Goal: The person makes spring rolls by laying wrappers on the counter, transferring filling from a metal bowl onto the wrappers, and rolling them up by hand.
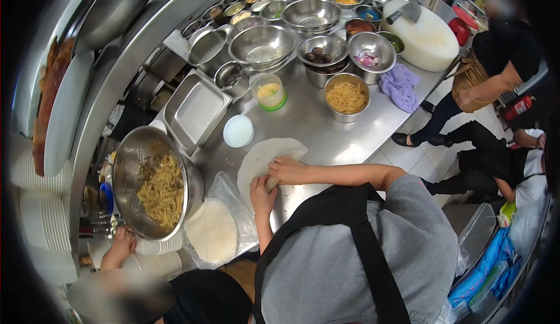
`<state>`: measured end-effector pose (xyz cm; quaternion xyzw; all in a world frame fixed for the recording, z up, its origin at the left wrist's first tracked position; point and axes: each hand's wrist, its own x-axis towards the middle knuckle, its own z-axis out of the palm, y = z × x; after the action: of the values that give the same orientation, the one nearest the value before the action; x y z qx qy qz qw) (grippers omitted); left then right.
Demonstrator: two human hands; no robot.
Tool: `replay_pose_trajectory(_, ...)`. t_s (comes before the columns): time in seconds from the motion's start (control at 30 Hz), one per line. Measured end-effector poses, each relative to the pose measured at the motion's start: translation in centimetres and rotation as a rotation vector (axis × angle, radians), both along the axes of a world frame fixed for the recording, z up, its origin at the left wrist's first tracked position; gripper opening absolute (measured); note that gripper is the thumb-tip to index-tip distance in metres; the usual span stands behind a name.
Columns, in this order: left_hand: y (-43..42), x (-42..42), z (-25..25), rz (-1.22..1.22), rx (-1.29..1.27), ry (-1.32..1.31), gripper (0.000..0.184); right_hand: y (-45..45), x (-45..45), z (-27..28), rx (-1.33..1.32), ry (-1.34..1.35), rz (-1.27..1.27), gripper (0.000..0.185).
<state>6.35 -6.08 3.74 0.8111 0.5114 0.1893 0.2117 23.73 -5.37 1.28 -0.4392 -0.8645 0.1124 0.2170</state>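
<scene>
A thin, round, pale dough wrapper lies on the steel table, its near edge folded into a small roll. My left hand curls its fingers around the left end of that roll. From the right, my right hand presses on the roll with bent fingers, close beside the left. What is inside the roll is hidden by my fingers. To the left, a stack of flat round wrappers rests on clear plastic film. Past it stands a large steel bowl with shredded yellowish filling.
A white round lid, a tub with a green base and steel trays stand beyond the wrapper. Steel bowls fill the back. A cleaver lies on a thick white block. A co-worker's hand is at left; people stand right.
</scene>
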Motion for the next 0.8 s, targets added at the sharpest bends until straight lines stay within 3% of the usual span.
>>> replay_pose_trajectory(0.2, -0.5, 0.1, 0.6, -0.072, 0.294, 0.059, 0.041, -0.5, -0.2, -0.2, 0.050, 0.016, -0.001, 0.027)
replay_pose_trajectory(0.3, -0.3, -0.2, -0.2, -0.070, 0.088, -0.047, 0.042, -0.4, -0.1, -0.6, 0.052, 0.011, -0.004, 0.028)
replay_pose_trajectory(0.6, -1.0, -0.4, -0.7, -0.007, 0.067, -0.005, 0.044, -0.6, -0.1, 0.3, 0.077, -0.005, -0.036, 0.019)
replay_pose_trajectory(0.8, -0.9, 0.2, 0.4, -0.015, 0.054, -0.015, 0.045, -0.8, 0.5, 1.4, 0.044, -0.013, -0.031, 0.024)
